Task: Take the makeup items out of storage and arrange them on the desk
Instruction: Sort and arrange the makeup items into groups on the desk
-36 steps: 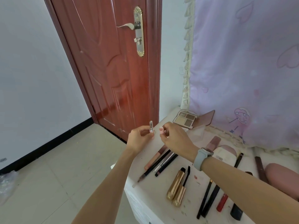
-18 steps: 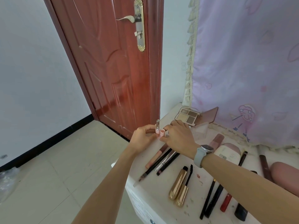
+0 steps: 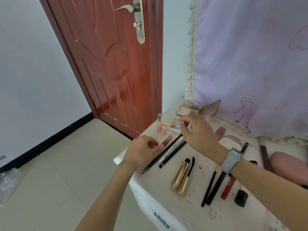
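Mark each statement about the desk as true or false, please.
1. The small pink lipstick tube stands upright with its pink cap beside it. True.
2. The right hand grips the gold mascara tube. False: the tube lies untouched on the desk; the hand hovers above the pencils.
3. The left hand holds nothing. True.
4. The red wooden door is wide open. False: it is closed.

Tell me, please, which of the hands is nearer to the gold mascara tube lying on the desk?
The left, though not by much. The left hand hovers over the desk's near-left edge, just left of the gold mascara tube; the right hand is further back, above the pencils.
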Demonstrator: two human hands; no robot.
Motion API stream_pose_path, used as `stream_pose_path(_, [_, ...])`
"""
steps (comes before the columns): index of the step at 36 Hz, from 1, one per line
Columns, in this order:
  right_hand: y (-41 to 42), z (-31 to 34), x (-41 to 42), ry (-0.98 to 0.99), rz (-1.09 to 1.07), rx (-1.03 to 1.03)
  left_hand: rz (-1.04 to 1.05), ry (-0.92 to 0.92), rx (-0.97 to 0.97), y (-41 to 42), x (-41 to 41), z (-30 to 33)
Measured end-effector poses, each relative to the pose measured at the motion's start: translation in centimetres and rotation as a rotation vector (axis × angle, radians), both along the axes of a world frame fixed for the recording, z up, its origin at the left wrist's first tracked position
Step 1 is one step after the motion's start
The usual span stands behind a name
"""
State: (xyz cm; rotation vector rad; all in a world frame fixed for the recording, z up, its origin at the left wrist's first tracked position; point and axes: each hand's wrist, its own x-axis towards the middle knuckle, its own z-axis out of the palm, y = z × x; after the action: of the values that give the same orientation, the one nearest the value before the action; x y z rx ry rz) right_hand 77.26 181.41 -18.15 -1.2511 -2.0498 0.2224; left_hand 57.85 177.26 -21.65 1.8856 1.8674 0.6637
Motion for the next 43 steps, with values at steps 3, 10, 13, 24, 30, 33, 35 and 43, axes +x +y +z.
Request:
stream_pose_path(3, [-0.4, -0.2, 0.2, -0.021, 0.005, -0.022, -0.044, 0.1, 0.01, 0.0, 0.6, 0.7])
stream_pose_path(10, [-1.3, 0.1, 1.0, 0.052, 0.01, -0.043, -0.018, 0.17, 0.045, -0.4, 0.8, 1.2])
stream_pose_path(13, [-1.9, 0.5, 1.1, 0.146, 0.058, -0.086, 0.008, 0.003, 0.121, -1.1, 0.1, 1.3])
stream_pose_path(24, [-5.3, 1.8, 0.0, 0.633, 0.324, -0.675, -0.074, -0.458, 0.49, -5.9, 2.2, 4.1])
stream_pose_path(30, [-6.9, 3.5, 1.0, 1.2, 0.355, -1.107, 0.189, -0.867, 0.638, -7.7, 4.1, 4.9])
stream_pose_path(33, [-8.0, 3.9, 0.8, 1.206, 0.323, -1.182, 0.267, -0.86, 0.773, -7.8, 5.2, 5.1])
stream_pose_path(35, [-8.4, 3.8, 0.5, 1.23, 0.269, -1.21, 0.26, -0.775, 0.89, -7.6, 5.9, 5.4])
stream_pose_path(43, [-8.3, 4.3, 0.1, 1.499, 0.081, -1.177, 0.273, -0.673, 0.979, -7.8, 6.9, 5.4])
